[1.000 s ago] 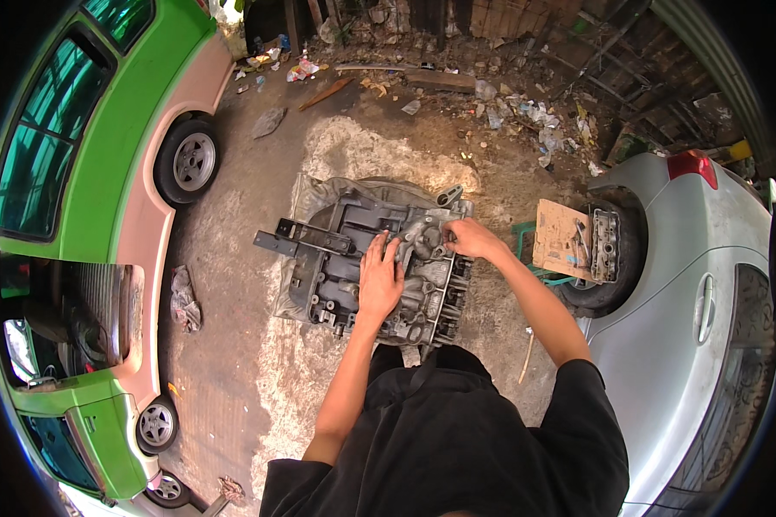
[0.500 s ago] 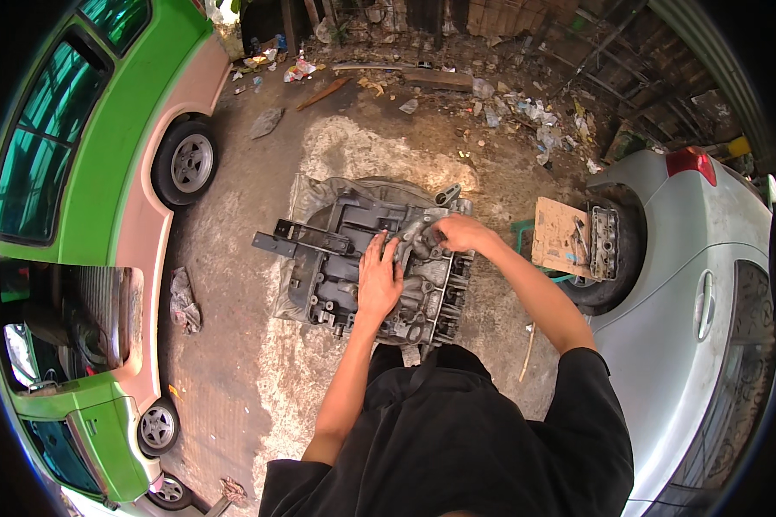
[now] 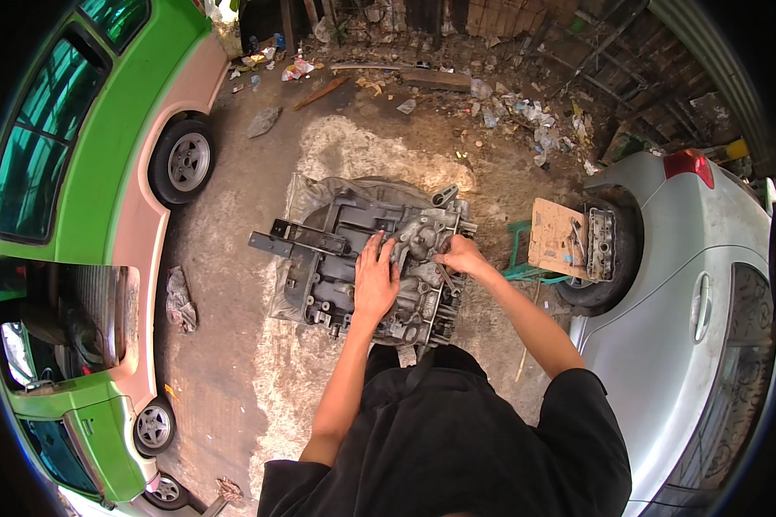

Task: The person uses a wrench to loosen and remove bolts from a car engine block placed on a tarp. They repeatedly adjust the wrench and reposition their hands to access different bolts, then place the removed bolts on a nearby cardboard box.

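Observation:
In front of me lies a grey metal engine block, with cast parts and a row of studs along its right side. My left hand rests on its middle, fingers stretched out and slightly apart. My right hand is closed at the right part of the engine, fingers pinched around what looks like a wrench; its grip end is hidden by the fingers. A dark metal bracket juts from the engine's left side. Grey cloth or plastic sheeting lies beneath the block.
A green and pink vehicle stands left, a silver car right. Beside the silver car, a green stool carries a board with tools and a metal engine part. Litter covers the ground at the back.
My right hand has moved slightly down and nearer to me along the engine's right part, and the wrench-like tool now shows below it. The left hand stays in place on the engine.

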`<state>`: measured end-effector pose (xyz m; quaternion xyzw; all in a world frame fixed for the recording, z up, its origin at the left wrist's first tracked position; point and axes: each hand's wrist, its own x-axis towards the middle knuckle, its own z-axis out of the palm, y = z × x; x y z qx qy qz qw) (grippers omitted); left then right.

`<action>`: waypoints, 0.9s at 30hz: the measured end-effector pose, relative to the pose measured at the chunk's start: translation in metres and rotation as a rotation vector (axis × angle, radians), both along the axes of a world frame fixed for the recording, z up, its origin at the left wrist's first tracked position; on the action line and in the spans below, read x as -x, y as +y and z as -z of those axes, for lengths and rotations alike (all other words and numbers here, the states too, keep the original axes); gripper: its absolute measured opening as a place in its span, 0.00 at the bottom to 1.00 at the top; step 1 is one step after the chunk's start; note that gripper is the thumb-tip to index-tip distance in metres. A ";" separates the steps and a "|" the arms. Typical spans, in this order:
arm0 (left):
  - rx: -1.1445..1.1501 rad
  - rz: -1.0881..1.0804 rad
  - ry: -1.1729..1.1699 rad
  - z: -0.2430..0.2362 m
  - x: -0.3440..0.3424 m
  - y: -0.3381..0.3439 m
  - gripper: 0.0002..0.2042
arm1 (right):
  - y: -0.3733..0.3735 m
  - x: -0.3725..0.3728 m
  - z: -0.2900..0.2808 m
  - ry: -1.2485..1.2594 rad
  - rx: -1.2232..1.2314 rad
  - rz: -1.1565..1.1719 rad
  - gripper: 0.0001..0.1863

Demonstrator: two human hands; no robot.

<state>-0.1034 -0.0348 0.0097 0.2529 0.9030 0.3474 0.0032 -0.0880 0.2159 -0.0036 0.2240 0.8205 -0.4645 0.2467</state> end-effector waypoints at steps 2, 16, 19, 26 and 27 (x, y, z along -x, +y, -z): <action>0.006 -0.002 -0.003 0.000 0.000 0.000 0.27 | -0.017 -0.018 0.009 0.144 -0.075 0.112 0.17; 0.020 0.010 -0.015 -0.002 -0.002 -0.001 0.28 | -0.015 -0.064 0.014 0.337 0.163 0.406 0.14; 0.026 0.013 -0.012 -0.001 -0.002 -0.001 0.28 | 0.007 -0.051 -0.006 0.369 -0.106 0.155 0.10; 0.036 0.005 -0.016 0.000 -0.001 -0.001 0.28 | 0.024 -0.005 -0.020 0.248 -0.297 -0.218 0.09; 0.031 0.010 -0.011 0.000 -0.001 -0.001 0.28 | 0.023 0.000 -0.018 0.263 -0.340 -0.268 0.09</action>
